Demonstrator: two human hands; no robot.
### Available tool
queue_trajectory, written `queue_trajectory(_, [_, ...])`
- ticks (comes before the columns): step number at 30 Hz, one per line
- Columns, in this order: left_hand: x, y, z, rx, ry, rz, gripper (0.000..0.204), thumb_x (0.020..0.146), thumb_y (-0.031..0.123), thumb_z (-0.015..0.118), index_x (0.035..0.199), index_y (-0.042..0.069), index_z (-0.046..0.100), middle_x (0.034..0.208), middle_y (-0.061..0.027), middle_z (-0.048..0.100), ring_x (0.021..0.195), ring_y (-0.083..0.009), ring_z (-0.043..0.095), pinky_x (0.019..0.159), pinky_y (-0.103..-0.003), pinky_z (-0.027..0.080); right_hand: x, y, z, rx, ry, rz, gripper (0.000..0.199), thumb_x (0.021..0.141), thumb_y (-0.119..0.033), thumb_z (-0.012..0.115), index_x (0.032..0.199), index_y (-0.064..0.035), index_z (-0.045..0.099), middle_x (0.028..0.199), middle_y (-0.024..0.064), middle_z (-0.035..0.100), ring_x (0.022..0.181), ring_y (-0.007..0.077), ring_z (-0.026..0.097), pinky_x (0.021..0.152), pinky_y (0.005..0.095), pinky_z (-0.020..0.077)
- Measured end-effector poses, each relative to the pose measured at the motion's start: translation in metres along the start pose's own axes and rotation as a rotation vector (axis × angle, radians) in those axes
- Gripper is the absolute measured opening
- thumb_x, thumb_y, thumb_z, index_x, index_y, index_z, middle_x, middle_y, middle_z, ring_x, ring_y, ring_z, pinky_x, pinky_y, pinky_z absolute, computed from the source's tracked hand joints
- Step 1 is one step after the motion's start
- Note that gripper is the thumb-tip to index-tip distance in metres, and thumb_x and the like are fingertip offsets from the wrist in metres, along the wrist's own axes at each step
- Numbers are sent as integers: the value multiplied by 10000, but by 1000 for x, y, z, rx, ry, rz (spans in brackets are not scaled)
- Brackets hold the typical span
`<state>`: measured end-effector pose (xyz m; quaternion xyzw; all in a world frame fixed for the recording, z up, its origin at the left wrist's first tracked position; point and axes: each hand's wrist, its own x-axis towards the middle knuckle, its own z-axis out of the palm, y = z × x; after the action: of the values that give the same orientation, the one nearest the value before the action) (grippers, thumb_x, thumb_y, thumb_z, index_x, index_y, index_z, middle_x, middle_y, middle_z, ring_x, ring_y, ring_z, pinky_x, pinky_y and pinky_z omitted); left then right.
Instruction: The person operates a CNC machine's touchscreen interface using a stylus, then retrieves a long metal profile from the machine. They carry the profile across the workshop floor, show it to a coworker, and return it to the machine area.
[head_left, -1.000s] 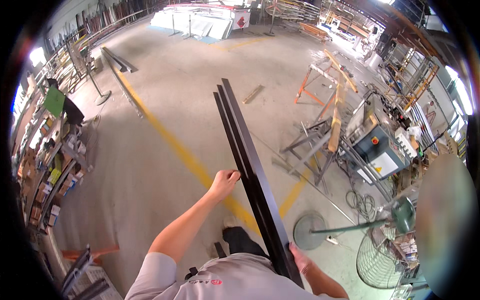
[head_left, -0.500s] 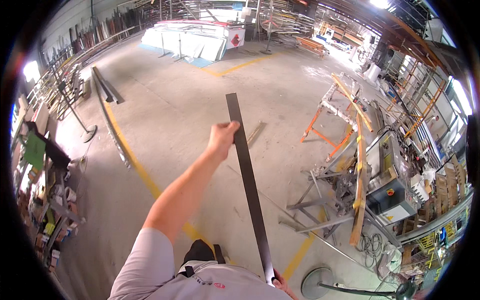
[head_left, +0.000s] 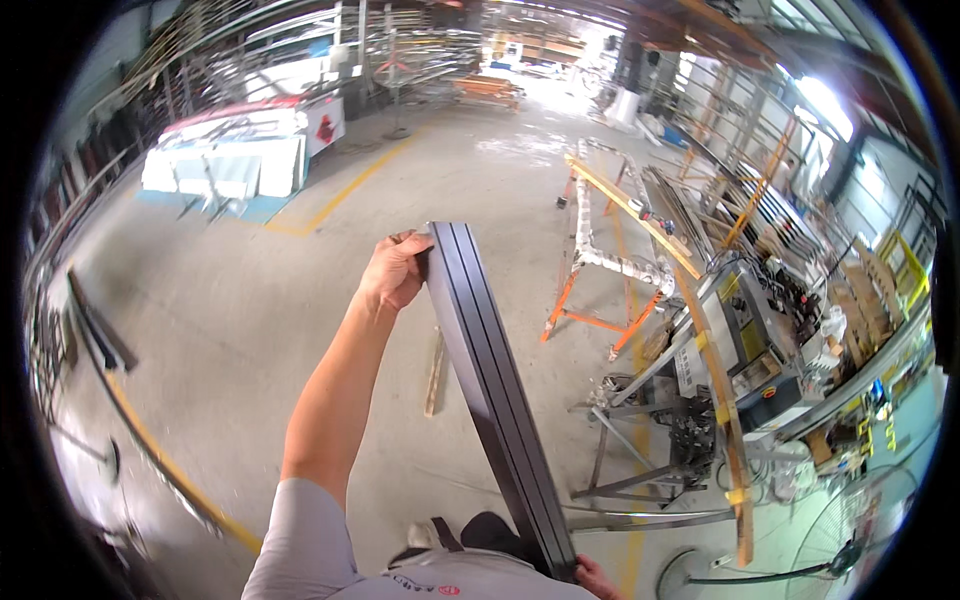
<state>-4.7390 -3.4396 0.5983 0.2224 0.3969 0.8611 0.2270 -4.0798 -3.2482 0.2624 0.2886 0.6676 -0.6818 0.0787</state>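
Concrete workshop floor (head_left: 300, 340), yellow lines painted on it, racks of long stock at back. White sheets (head_left: 225, 168) stacked far left; orange-legged trestle (head_left: 580, 255) right of centre. Dark grey bar (head_left: 492, 365), long, lines running lengthwise, held above floor in front of person, slanting from centre down to lower right. Left hand (head_left: 396, 270) closed on far end, at its left edge. Right hand (head_left: 597, 578) at near end, mostly hidden; touching or just beside, full grip can't tell. Wood scrap (head_left: 434, 375) on floor, left of bar. Wooden plank (head_left: 722, 405) right, near grey machine (head_left: 775, 385). Standing fan (head_left: 850, 552) lower right.
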Motion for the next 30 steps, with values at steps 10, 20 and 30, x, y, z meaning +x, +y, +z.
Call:
queue_trajectory(10, [383, -58, -73, 209, -61, -116, 264, 879, 116, 599, 1052, -80, 634, 1005, -148, 681, 884, -236, 654, 832, -364, 508, 342, -93, 2, -544, 285, -100, 517, 976, -441, 477, 721, 4, 534, 608, 61, 434, 655, 125, 412, 570, 358, 390])
queue_trajectory(20, [795, -110, -105, 127, 15, -182, 323, 915, 222, 587, 1131, -17, 624, 976, -94, 668, 836, -187, 623, 781, -333, 507, 619, -396, -83, -456, 410, 36, 406, 934, -366, 491, 822, -2, 633, 722, 234, 614, 719, 414, 620, 641, 474, 459])
queue_trajectory(30, [1268, -271, -207, -132, 152, -341, 221, 950, 269, 453, 928, 105, 599, 848, -31, 624, 786, -175, 593, 713, -332, 486, 998, -637, -158, -307, 575, 283, 447, 960, -417, 501, 911, -6, 670, 798, 237, 647, 773, 269, 658, 707, 449, 477])
